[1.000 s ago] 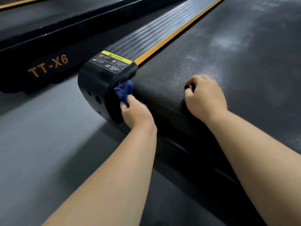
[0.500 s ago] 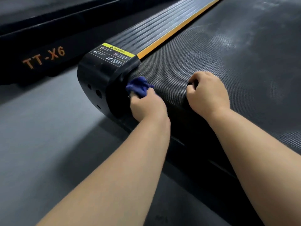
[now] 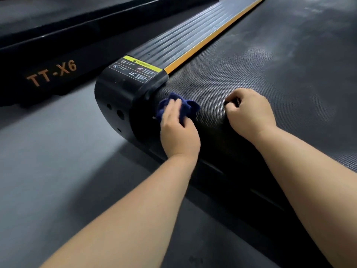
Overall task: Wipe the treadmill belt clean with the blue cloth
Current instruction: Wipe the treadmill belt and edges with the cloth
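The black textured treadmill belt (image 3: 270, 78) fills the right of the view, with pale dusty smears farther up. My left hand (image 3: 178, 130) presses a crumpled dark blue cloth (image 3: 186, 108) onto the belt's rounded rear end, right beside the black end cap (image 3: 119, 97). The cloth pokes out above and to the right of my fingers. My right hand (image 3: 249, 113) rests on the belt's rear curve to the right, fingers curled under and gripping the belt surface.
A ribbed black side rail (image 3: 185, 37) with an orange strip (image 3: 212, 37) runs along the belt's left edge, with a yellow warning label (image 3: 138, 69) at its end. A second black treadmill marked TT-X6 (image 3: 52, 74) lies to the left. Grey floor (image 3: 58, 161) lies between them.
My left hand has slid the cloth from the gap beside the end cap up and rightward onto the belt's rounded end. My right hand has stayed in place.
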Tool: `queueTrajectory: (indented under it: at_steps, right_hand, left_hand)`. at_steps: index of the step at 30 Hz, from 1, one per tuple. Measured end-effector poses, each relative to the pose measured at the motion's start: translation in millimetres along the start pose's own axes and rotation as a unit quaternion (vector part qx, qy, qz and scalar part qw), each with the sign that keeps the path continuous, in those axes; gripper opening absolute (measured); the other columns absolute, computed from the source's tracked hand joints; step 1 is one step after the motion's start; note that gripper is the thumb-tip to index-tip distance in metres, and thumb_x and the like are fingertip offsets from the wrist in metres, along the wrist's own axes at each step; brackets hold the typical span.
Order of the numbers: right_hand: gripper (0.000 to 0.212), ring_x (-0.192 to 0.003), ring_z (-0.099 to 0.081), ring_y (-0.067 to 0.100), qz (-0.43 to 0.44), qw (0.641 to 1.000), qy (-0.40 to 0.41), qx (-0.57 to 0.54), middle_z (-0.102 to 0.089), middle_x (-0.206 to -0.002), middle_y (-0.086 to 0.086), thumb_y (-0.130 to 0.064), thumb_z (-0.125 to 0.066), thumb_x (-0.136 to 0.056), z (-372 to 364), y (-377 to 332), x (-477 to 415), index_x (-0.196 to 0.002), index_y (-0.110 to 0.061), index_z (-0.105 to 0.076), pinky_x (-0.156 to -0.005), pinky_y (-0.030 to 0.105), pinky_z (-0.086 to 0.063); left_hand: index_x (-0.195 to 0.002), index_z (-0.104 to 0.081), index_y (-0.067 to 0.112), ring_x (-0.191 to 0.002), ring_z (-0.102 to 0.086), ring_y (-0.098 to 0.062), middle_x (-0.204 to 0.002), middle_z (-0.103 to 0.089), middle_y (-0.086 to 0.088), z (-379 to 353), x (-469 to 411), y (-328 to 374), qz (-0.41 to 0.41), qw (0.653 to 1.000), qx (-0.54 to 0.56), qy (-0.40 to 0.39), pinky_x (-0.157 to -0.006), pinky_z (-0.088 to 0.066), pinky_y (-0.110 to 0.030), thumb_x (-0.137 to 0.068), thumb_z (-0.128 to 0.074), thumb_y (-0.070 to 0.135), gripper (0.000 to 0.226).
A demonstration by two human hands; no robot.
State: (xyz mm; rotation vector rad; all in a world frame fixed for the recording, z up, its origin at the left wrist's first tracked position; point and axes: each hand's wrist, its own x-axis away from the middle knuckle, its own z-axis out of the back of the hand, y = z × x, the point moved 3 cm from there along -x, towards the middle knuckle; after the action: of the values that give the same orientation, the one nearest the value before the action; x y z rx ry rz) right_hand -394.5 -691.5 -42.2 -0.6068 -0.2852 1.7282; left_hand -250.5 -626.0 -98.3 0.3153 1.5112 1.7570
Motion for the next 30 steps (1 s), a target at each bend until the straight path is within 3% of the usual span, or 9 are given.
queueTrajectory:
  at_steps: [6, 12, 18, 21, 24, 25, 27, 29, 30]
  right_hand:
    - [0.021, -0.084, -0.054, 0.012, -0.059, 0.993, 0.049, -0.086, -0.063, -0.089, -0.007, -0.020, -0.049, -0.085, 15.1, 11.1, 5.8, -0.094, -0.024, -0.068, -0.073, 0.022, -0.035]
    - [0.027, -0.084, -0.047, 0.011, -0.016, 1.000, 0.005, -0.017, -0.054, -0.091, -0.010, -0.019, -0.047, -0.088, 18.8, 19.1, 20.8, -0.108, -0.024, -0.066, -0.074, 0.022, -0.033]
    - [0.030, -0.087, -0.055, 0.018, -0.062, 0.998, 0.008, 0.005, -0.062, -0.098, -0.005, -0.021, -0.047, -0.086, 40.7, 46.2, 9.2, -0.108, -0.025, -0.066, -0.074, 0.025, -0.037]
    - [0.030, -0.105, -0.058, 0.024, -0.088, 0.996, 0.029, 0.016, -0.068, -0.111, 0.002, -0.021, -0.047, -0.085, 45.3, 59.2, 4.3, -0.106, -0.024, -0.068, -0.086, 0.029, -0.042]
    - [0.029, -0.108, -0.056, 0.027, -0.075, 0.996, 0.029, 0.039, -0.067, -0.112, 0.004, -0.021, -0.047, -0.084, 38.3, 58.1, 8.6, -0.104, -0.024, -0.068, -0.089, 0.034, -0.043]
    - [0.029, -0.108, -0.056, 0.027, -0.073, 0.996, 0.030, 0.040, -0.067, -0.111, 0.003, -0.021, -0.047, -0.084, 36.7, 56.3, 10.9, -0.103, -0.025, -0.068, -0.088, 0.035, -0.043]
    - [0.028, -0.107, -0.056, 0.025, -0.080, 0.996, 0.039, 0.020, -0.067, -0.108, 0.001, -0.023, -0.047, -0.084, 36.2, 51.2, 14.4, -0.102, -0.026, -0.067, -0.087, 0.034, -0.043]
    - [0.028, -0.106, -0.056, 0.023, -0.080, 0.996, 0.048, -0.003, -0.067, -0.108, 0.000, -0.023, -0.048, -0.084, 31.9, 40.8, 14.6, -0.104, -0.025, -0.067, -0.086, 0.032, -0.043]
    - [0.028, -0.107, -0.056, 0.023, -0.073, 0.996, 0.047, -0.007, -0.066, -0.109, -0.001, -0.023, -0.048, -0.085, 26.4, 32.5, 13.5, -0.105, -0.024, -0.067, -0.085, 0.031, -0.042]
  left_hand:
    - [-0.124, -0.059, 0.001, -0.128, -0.047, -0.027, -0.131, -0.057, -0.014, -7.8, 40.8, 11.8, -0.200, 0.972, -0.010, -0.127, -0.112, -0.029, -0.030, -0.076, -0.049, -0.002, 0.049]
    - [-0.135, -0.052, 0.013, -0.137, -0.034, -0.019, -0.146, -0.042, -0.003, 8.5, -35.8, -13.0, -0.002, 0.997, -0.072, 0.011, -0.112, -0.020, -0.022, -0.090, -0.047, 0.003, 0.046]
    - [-0.110, -0.070, 0.007, -0.124, -0.051, -0.027, -0.126, -0.061, -0.010, -18.7, 39.3, 12.7, -0.172, 0.979, -0.047, -0.100, -0.112, -0.029, -0.030, -0.073, -0.039, 0.005, 0.048]
    - [-0.113, -0.068, 0.006, -0.125, -0.049, -0.029, -0.127, -0.060, -0.011, -24.8, 89.3, 31.8, -0.298, 0.934, -0.044, -0.193, -0.112, -0.028, -0.029, -0.073, -0.038, 0.007, 0.050]
    - [-0.117, -0.065, 0.004, -0.125, -0.048, -0.031, -0.131, -0.056, -0.017, -15.6, 56.8, 20.4, -0.323, 0.927, -0.045, -0.185, -0.112, -0.029, -0.035, -0.074, -0.036, 0.007, 0.052]
    - [-0.119, -0.064, 0.004, -0.125, -0.048, -0.030, -0.133, -0.054, -0.017, -7.3, 35.8, 10.5, -0.295, 0.942, -0.056, -0.149, -0.112, -0.028, -0.033, -0.074, -0.036, 0.005, 0.052]
    - [-0.123, -0.062, 0.009, -0.126, -0.047, -0.025, -0.135, -0.053, -0.012, 7.3, -9.9, -18.5, -0.094, 0.993, -0.050, -0.047, -0.108, -0.029, -0.024, -0.079, -0.039, 0.001, 0.050]
    - [-0.125, -0.058, 0.011, -0.122, -0.051, -0.025, -0.131, -0.057, -0.009, 7.1, -20.3, -31.7, 0.135, 0.990, 0.016, 0.050, -0.104, -0.035, -0.024, -0.086, -0.045, 0.005, 0.042]
    - [-0.128, -0.056, 0.010, -0.122, -0.051, -0.026, -0.132, -0.057, -0.009, 0.1, -12.9, -28.2, 0.177, 0.980, 0.044, 0.077, -0.105, -0.036, -0.028, -0.087, -0.046, 0.007, 0.042]
